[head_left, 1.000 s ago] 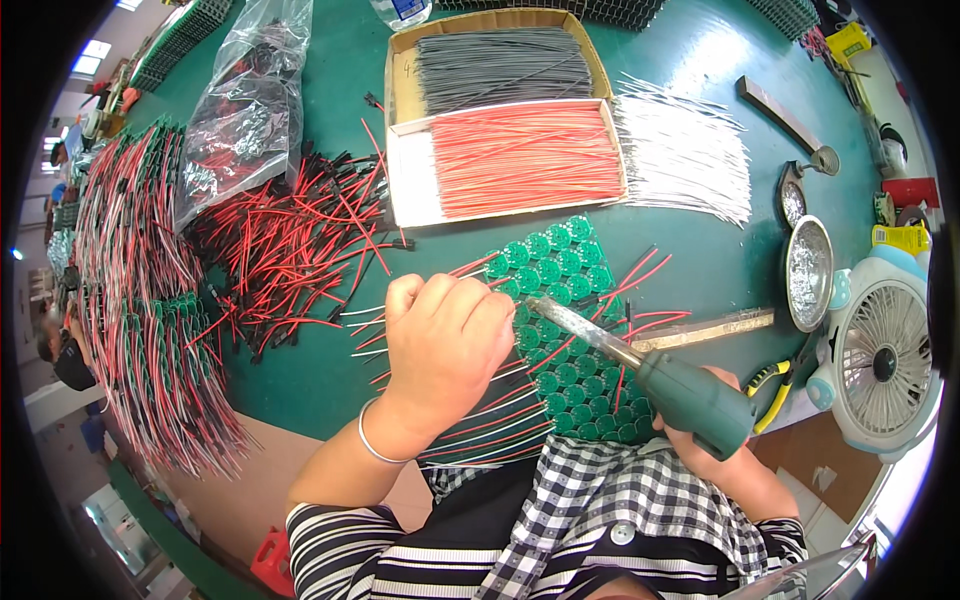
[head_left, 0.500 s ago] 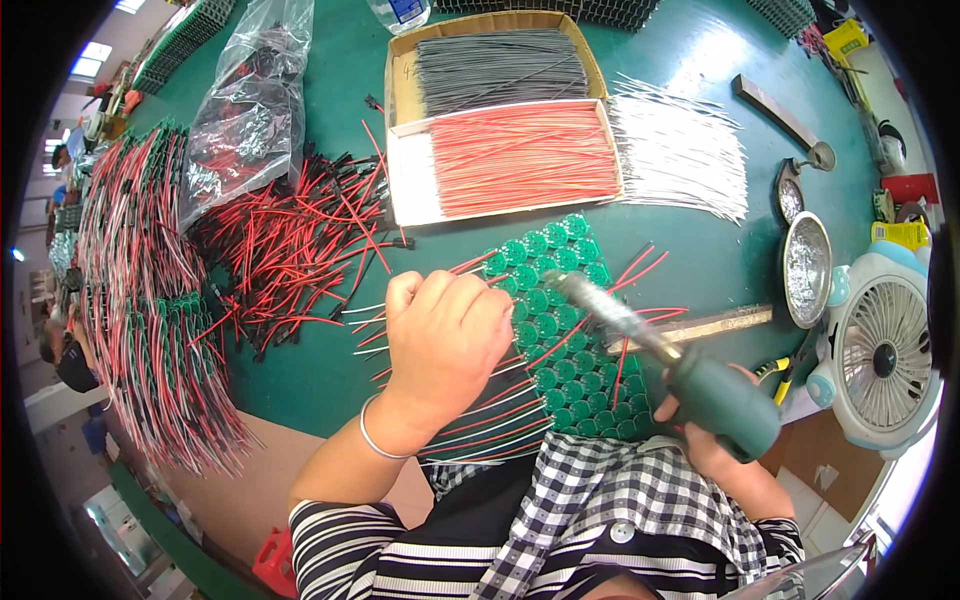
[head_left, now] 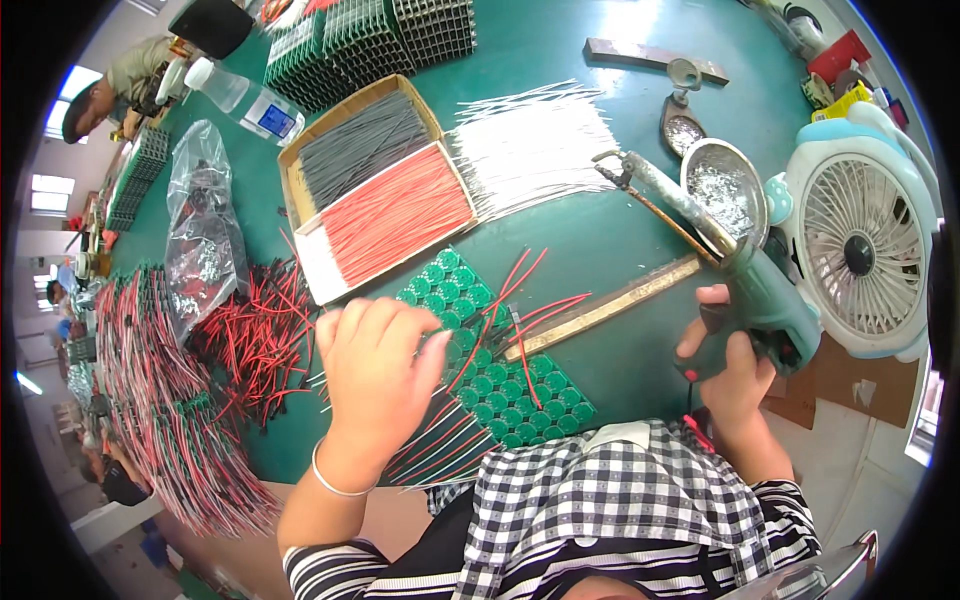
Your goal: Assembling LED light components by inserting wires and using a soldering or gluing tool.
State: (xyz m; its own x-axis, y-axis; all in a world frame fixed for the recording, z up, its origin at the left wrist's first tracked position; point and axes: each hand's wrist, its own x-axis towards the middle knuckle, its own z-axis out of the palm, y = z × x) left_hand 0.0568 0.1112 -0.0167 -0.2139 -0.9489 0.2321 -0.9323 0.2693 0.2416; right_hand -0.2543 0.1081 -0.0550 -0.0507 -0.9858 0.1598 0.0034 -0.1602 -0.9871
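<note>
Your right hand [head_left: 735,375] grasps the dark-green plastic soldering gun [head_left: 775,305], fingers around its handle, barrel beside the round silver metal bowl [head_left: 745,188], presumably to hold its tip clear of the flat green panel of round circuit boards [head_left: 500,405] on the desk [head_left: 640,350]. Your left hand [head_left: 372,370] curls its fingers at the panel's left edge, probably steadying it; anything pinched cannot be determined.

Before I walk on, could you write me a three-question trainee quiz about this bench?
1. Which grip, left or right, holds the green-bodied tool?
2. True or false: the fan stands to the right of the circuit boards.
3. Fill in: the loose wires just right of the cardboard box are ____ in colour.

Key: 1. The right grip. 2. True. 3. White.
</note>
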